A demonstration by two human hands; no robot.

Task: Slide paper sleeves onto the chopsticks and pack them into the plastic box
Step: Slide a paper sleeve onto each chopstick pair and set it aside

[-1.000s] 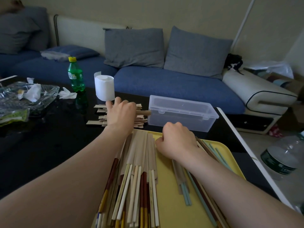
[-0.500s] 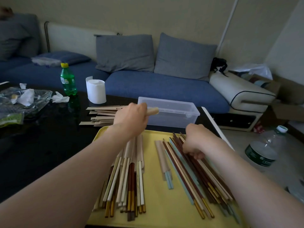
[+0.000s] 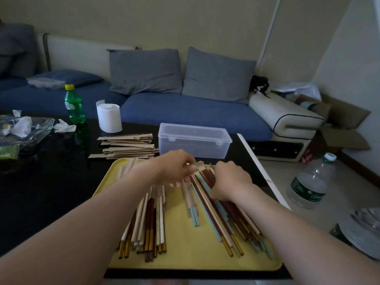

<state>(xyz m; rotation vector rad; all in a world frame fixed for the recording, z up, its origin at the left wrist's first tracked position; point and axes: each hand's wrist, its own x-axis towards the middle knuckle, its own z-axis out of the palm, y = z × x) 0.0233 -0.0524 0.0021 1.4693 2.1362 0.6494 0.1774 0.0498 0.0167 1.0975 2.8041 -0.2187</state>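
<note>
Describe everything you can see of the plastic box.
The plastic box is clear, long and rectangular, its lid apparently shut, with two small clasps on the front. It stands level on the black table just beyond the yellow tray, with the paper sleeves piled close by its left end. The left hand and right hand work over the tray and do not touch it. Contents cannot be made out.

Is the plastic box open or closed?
Closed: the lid lies flat on the plastic box, and both front clasps sit down against its wall.
</note>
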